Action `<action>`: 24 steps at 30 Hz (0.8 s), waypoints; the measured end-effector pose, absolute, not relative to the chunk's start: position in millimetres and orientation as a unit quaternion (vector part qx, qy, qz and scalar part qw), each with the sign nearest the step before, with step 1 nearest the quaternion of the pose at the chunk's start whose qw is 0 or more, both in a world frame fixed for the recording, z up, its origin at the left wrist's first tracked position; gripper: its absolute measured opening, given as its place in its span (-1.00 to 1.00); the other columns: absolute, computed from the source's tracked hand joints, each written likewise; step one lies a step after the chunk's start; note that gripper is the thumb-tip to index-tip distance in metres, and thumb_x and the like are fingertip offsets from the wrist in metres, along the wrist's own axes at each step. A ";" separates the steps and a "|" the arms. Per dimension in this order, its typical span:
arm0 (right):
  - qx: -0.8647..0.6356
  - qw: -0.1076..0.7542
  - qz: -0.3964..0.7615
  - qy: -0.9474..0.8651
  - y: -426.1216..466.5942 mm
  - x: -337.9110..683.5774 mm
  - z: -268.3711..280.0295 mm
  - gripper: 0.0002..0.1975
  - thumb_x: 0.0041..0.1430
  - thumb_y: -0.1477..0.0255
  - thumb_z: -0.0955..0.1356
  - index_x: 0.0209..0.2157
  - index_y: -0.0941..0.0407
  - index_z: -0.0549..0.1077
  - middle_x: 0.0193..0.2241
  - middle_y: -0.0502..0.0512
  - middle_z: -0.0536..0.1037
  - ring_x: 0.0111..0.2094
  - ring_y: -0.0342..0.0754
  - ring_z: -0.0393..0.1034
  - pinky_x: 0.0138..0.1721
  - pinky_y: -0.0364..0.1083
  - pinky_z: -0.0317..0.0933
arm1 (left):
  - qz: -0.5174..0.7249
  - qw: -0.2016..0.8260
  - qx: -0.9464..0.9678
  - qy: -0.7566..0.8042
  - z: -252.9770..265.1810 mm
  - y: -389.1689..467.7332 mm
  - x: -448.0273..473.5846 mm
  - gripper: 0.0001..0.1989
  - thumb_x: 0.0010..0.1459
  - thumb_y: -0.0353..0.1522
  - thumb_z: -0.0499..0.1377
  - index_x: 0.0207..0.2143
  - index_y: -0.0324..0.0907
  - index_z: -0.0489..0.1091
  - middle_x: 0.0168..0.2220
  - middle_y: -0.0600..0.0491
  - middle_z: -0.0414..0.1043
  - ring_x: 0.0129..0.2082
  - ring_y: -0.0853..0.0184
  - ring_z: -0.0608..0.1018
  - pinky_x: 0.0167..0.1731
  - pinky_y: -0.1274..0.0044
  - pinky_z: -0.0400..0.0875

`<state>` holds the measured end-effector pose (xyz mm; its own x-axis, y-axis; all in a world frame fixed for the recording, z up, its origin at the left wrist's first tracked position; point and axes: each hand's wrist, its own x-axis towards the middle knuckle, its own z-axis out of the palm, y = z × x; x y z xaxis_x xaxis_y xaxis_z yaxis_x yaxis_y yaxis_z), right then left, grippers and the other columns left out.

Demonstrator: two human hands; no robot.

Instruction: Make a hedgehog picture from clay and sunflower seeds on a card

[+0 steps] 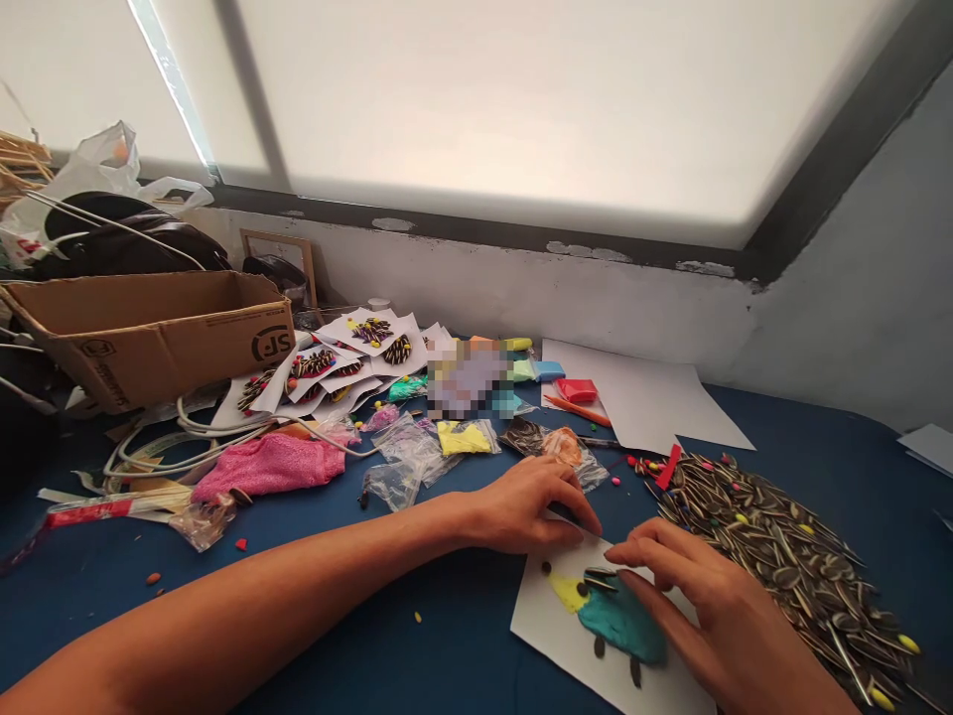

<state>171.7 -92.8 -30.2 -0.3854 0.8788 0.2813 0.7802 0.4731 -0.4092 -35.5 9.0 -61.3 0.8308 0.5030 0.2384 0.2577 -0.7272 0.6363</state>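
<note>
A white card (555, 641) lies on the table, carrying a small animal-like figure in clay: a teal body (629, 621) and a yellow pointed snout (567, 593). Dark pieces mark its nose, eye and feet. My left hand (525, 501) rests across the card's far edge, fingers bent, with thumb and index finger apart. Over the teal clay, my right hand (696, 596) brings thumb and index finger together around striped sunflower seeds (600, 580) at the body's upper left. The fingertips partly hide the seeds. Right of this hand spreads a large heap of sunflower seeds (789, 556).
Several seed-covered cards (364, 343) are stacked behind, beside a cardboard box (171, 338). A pink cloth (272, 465), a white cable (119, 457) and a yellow clay packet (466, 437) lie on the left and middle. White sheets (647, 397) lie near the wall.
</note>
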 end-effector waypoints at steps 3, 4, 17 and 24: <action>-0.494 0.215 0.127 -0.833 -91.7 173.6 -32.4 -0.79 0.30 0.42 0.30 -0.31 -0.03 0.59 -0.39 0.03 0.56 -0.45 -0.10 0.51 -0.40 -0.18 0.39 | 0.200 0.304 0.907 0.210 -61.6 9.0 -35.3 -0.86 0.20 -0.45 0.31 -0.20 -0.10 0.62 -0.21 0.05 0.49 -0.14 0.30 0.49 0.01 0.51 0.27; -0.497 0.211 0.133 -0.831 -91.6 174.4 -33.7 -0.79 0.31 0.41 0.31 -0.32 -0.02 0.60 -0.39 0.03 0.55 -0.45 -0.10 0.51 -0.40 -0.17 0.39 | 0.199 0.304 0.908 0.209 -61.7 9.1 -35.2 -0.86 0.20 -0.45 0.30 -0.21 -0.10 0.62 -0.21 0.05 0.48 -0.14 0.30 0.49 0.01 0.51 0.27; -0.506 0.232 0.156 -0.816 -90.3 171.9 -38.9 -0.77 0.33 0.38 0.31 -0.34 -0.04 0.60 -0.37 0.00 0.55 -0.43 -0.12 0.50 -0.39 -0.18 0.37 | 0.201 0.302 0.908 0.210 -63.3 9.0 -35.0 -0.88 0.23 -0.42 0.29 -0.21 -0.09 0.62 -0.19 0.04 0.48 -0.14 0.30 0.48 0.00 0.49 0.27; -0.513 0.215 0.175 -0.812 -89.3 174.4 -35.6 -0.77 0.34 0.36 0.31 -0.33 -0.03 0.60 -0.38 0.01 0.55 -0.43 -0.11 0.48 -0.38 -0.17 0.37 | 0.198 0.300 0.909 0.210 -62.1 9.0 -35.5 -0.88 0.23 -0.41 0.30 -0.19 -0.10 0.62 -0.18 0.03 0.49 -0.13 0.30 0.48 0.00 0.49 0.26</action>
<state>174.4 -89.3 -35.6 -0.3802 0.9090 0.1705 0.7586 0.4120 -0.5048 -35.5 9.0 -62.1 0.8340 0.4999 0.2336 0.2626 -0.7319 0.6288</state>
